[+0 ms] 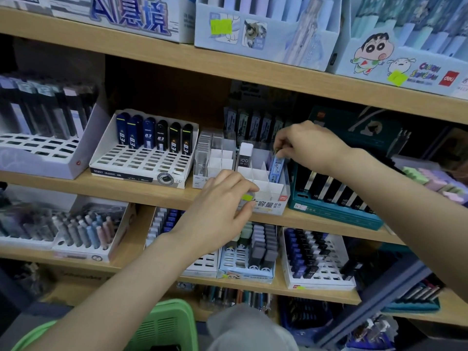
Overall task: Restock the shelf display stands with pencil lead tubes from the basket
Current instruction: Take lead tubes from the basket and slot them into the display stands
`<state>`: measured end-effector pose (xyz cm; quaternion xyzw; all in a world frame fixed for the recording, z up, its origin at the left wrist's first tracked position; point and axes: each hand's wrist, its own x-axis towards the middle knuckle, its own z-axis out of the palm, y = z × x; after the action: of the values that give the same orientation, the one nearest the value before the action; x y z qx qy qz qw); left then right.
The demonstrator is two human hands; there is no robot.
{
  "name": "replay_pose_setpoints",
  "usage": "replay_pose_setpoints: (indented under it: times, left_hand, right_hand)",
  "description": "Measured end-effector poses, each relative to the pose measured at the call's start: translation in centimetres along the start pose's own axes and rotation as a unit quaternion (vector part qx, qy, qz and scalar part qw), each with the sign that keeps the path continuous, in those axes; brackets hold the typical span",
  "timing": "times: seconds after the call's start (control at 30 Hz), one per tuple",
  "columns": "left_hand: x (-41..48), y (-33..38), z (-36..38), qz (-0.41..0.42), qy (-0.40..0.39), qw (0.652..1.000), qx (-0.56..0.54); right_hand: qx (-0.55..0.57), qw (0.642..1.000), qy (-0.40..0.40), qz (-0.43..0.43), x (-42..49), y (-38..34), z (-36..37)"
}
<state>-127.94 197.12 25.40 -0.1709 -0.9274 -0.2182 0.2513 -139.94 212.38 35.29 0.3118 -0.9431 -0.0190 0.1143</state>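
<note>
Hands are both up at the middle shelf [121, 190] of a wooden stationery rack. Right hand [307, 145] pinches the top of a light blue lead tube [276, 166] between thumb and curled fingertips. The tube stands roughly upright, its lower end down in the rear right compartment of the white divided stand [269, 205]. Left hand [220, 211] grips the front left corner of that same stand, fingers laid over the top edge and thumb pressed on the front face beside a small yellow tag [247, 197]. Most compartments in the stand show only white dividers. One white tube marked 100 [245, 157] stands upright at the back, one column left of the blue tube and apart from it. Just left of the stand is a clear holder with clear tubes [202, 158]. Further left, a white slotted stand [136, 164] carries one back row of navy and black tubes [154, 136]. Touching the divided stand on the right is a teal stand [336, 215] with black tubes. Green basket [164, 323] sits low in the view under the left forearm, well below the shelf; cannot tell what is in it.
</note>
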Motion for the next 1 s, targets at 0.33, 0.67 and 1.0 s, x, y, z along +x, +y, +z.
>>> replay_pose_setpoints:
  times: [0.33,0.67,1.0]
  left_hand:
    - [-0.1,-0.2,0.2,-0.001,0.007,1.0,-0.006]
    - [0.0,-0.1,0.3,0.0,0.007,1.0,-0.009]
    - [-0.1,-0.1,0.3,-0.002,0.003,1.0,-0.01]
  right_hand:
    - [0.035,0.997,0.067,0.033,0.2,0.8,-1.8]
    - [-0.002,0.998,0.067,-0.013,-0.7,0.4,0.5]
    - [0.006,0.997,0.079,0.021,-0.1,0.2,1.3]
